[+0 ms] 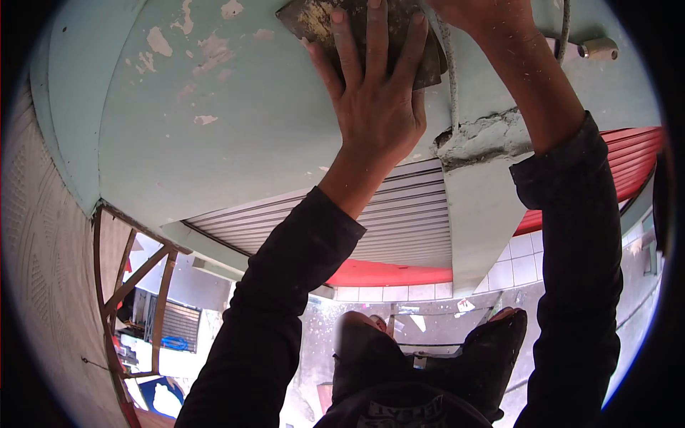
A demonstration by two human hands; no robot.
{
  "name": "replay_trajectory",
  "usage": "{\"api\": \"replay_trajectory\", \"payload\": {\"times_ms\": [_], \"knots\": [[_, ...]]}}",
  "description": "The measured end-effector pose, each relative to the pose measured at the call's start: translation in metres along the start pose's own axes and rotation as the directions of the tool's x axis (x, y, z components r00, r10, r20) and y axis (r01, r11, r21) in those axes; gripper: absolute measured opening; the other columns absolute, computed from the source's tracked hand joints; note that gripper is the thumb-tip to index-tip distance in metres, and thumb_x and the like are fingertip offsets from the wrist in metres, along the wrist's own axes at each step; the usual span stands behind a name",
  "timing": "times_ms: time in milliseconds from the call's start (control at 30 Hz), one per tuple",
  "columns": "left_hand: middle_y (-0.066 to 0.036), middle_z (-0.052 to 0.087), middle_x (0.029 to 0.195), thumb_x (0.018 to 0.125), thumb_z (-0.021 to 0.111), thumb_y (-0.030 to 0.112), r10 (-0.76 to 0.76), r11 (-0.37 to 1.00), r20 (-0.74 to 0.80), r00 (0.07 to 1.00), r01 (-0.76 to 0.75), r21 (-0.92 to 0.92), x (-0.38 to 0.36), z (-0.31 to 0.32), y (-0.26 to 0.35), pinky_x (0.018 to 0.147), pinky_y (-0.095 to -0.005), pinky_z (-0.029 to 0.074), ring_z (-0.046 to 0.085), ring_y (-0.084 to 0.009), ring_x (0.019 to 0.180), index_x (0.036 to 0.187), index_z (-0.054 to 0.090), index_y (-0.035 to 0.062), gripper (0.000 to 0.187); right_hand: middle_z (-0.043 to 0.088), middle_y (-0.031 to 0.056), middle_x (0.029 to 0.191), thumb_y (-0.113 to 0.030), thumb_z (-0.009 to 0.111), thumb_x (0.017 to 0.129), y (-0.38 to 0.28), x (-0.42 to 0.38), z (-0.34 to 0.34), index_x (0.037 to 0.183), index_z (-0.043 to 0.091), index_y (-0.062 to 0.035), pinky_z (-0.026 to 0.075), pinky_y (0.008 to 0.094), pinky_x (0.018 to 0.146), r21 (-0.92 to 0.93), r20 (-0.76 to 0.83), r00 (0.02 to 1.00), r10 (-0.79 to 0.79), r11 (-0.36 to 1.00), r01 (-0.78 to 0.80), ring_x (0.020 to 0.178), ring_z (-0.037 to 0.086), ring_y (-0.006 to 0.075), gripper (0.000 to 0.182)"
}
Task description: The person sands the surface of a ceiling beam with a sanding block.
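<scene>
My left hand point(374, 93) presses a dark, worn sheet of sandpaper point(309, 20) against the pale green wall point(235, 135). Its fingers lie spread over the sheet, which has a rubbed yellowish-brown patch and a folded edge showing on the right. At the top edge of the view is my right hand point(485, 11), near the wall; its fingers are cut off, so what it holds, if anything, is hidden. Bare pale patches mark the paint to the left of the sandpaper.
A thin cable point(451, 78) runs down the wall to a broken, cracked ledge point(489, 139). A metal pipe end point(598, 49) juts out at the upper right. Below are a ribbed shutter point(399, 214), a red shutter point(631, 160) and a brown metal frame point(163, 307).
</scene>
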State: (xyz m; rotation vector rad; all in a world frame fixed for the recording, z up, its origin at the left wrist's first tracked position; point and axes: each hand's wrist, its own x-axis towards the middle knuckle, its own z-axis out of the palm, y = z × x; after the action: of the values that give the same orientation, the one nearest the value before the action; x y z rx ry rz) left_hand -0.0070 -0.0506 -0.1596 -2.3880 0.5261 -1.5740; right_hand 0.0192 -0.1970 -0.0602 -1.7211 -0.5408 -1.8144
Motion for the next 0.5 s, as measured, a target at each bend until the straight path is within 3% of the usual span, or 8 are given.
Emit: {"api": "replay_trajectory", "payload": {"times_ms": [100, 200, 267, 400, 467, 500], "knots": [[-0.009, 0.025, 0.167, 0.083, 0.063, 0.015, 0.043, 0.983, -0.086, 0.995, -0.057, -0.177, -0.016, 0.026, -0.007, 0.118, -0.0692, -0.004, 0.006, -0.0421, 0.155, 0.150, 0.050, 0.0307, 0.070, 0.053, 0.0259, 0.054, -0.041, 0.055, 0.102, 0.005, 0.000, -0.001, 0.056, 0.057, 0.0028, 0.046, 0.0471, 0.052, -0.012, 0.012, 1.000, -0.005, 1.000, 0.006, 0.048, 0.055, 0.0437, 0.063], [-0.007, 0.026, 0.167, 0.081, 0.066, 0.014, 0.206, 0.972, 0.082, 0.975, -0.193, -0.137, -0.071, 0.041, -0.004, 0.118, -0.0686, -0.003, 0.006, -0.0411, 0.155, 0.149, 0.051, 0.0313, 0.072, 0.053, 0.0262, 0.054, -0.041, 0.055, 0.102, 0.001, 0.001, -0.004, 0.055, 0.057, 0.0034, 0.046, 0.0477, 0.051, 0.006, 0.036, 0.999, 0.010, 1.000, -0.010, 0.048, 0.054, 0.0438, 0.064], [-0.005, 0.027, 0.166, 0.079, 0.069, 0.012, 0.233, 0.965, 0.201, 0.952, -0.200, -0.171, -0.109, 0.044, -0.002, 0.119, -0.0683, -0.002, 0.006, -0.0398, 0.156, 0.149, 0.051, 0.0319, 0.075, 0.053, 0.0264, 0.054, -0.041, 0.055, 0.102, 0.000, 0.002, -0.007, 0.055, 0.057, 0.0036, 0.046, 0.0479, 0.051, 0.011, 0.049, 0.999, 0.018, 1.000, -0.019, 0.047, 0.054, 0.0438, 0.064], [-0.005, 0.026, 0.166, 0.084, 0.067, 0.012, 0.227, 0.953, 0.439, 0.870, -0.104, -0.286, -0.198, 0.041, 0.006, 0.118, -0.0700, 0.003, 0.012, -0.0406, 0.154, 0.152, 0.048, 0.0279, 0.072, 0.053, 0.0263, 0.053, -0.041, 0.056, 0.101, 0.003, 0.001, -0.002, 0.055, 0.058, 0.0037, 0.048, 0.0474, 0.051, -0.021, -0.002, 1.000, -0.016, 1.000, 0.016, 0.046, 0.054, 0.0430, 0.064], [-0.007, 0.024, 0.167, 0.090, 0.062, 0.014, 0.080, 0.946, 0.707, 0.703, 0.170, -0.276, -0.256, 0.040, 0.007, 0.117, -0.0722, 0.009, 0.017, -0.0424, 0.153, 0.152, 0.046, 0.0233, 0.065, 0.054, 0.0261, 0.054, -0.042, 0.056, 0.101, 0.001, 0.000, -0.001, 0.055, 0.058, 0.0037, 0.048, 0.0471, 0.051, -0.039, 0.001, 1.000, -0.009, 0.999, 0.009, 0.046, 0.055, 0.0426, 0.065], [-0.008, 0.021, 0.168, 0.097, 0.055, 0.019, 0.047, 0.961, 0.757, 0.651, 0.179, -0.213, -0.283, 0.033, 0.006, 0.115, -0.0741, 0.013, 0.021, -0.0433, 0.152, 0.152, 0.046, 0.0186, 0.055, 0.054, 0.0260, 0.054, -0.042, 0.056, 0.101, -0.003, 0.001, -0.003, 0.056, 0.059, 0.0038, 0.049, 0.0470, 0.052, -0.037, 0.032, 0.999, 0.012, 0.999, -0.010, 0.047, 0.055, 0.0425, 0.065]]}}
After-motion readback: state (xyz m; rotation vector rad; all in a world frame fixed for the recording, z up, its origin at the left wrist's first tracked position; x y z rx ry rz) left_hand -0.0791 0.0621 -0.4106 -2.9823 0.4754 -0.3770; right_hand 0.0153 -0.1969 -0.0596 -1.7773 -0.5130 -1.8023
